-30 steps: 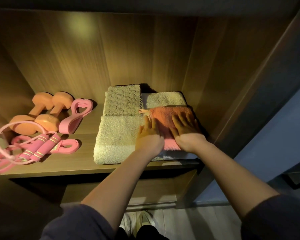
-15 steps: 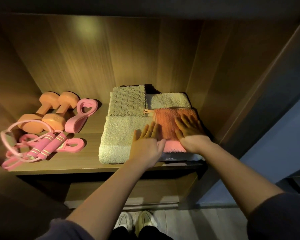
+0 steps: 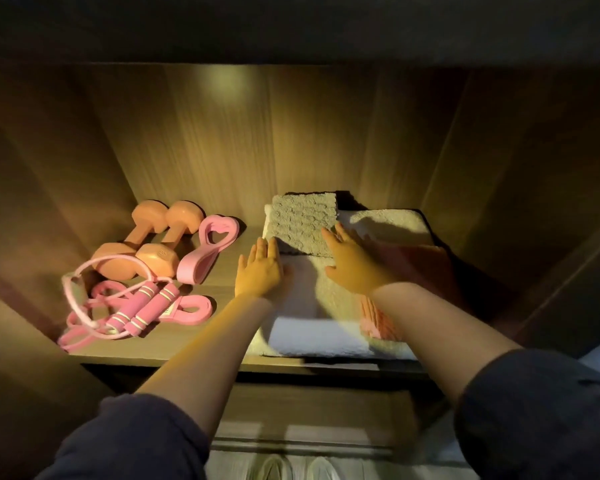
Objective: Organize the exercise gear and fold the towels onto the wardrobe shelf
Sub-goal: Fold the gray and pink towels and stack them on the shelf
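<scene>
Head view: the left hand (image 3: 258, 271) lies flat, fingers straight, on the large cream towel (image 3: 309, 306), fingertips at the left front corner of the waffle-textured towel (image 3: 302, 220). The right hand (image 3: 352, 261), fingers spread and flat, rests on that towel's right front edge; neither hand grips anything. Both arms reach into a wood-grain wardrobe, lit from above. Four folded towels sit on the right of the shelf (image 3: 174, 355), counting a second cream towel (image 3: 388, 221) and an orange towel (image 3: 378, 322). Left of them: two orange dumbbells (image 3: 137, 233), one heart-ended pink stretcher (image 3: 207, 251), one skipping rope (image 3: 146, 306), one flat pink band (image 3: 191, 308)
</scene>
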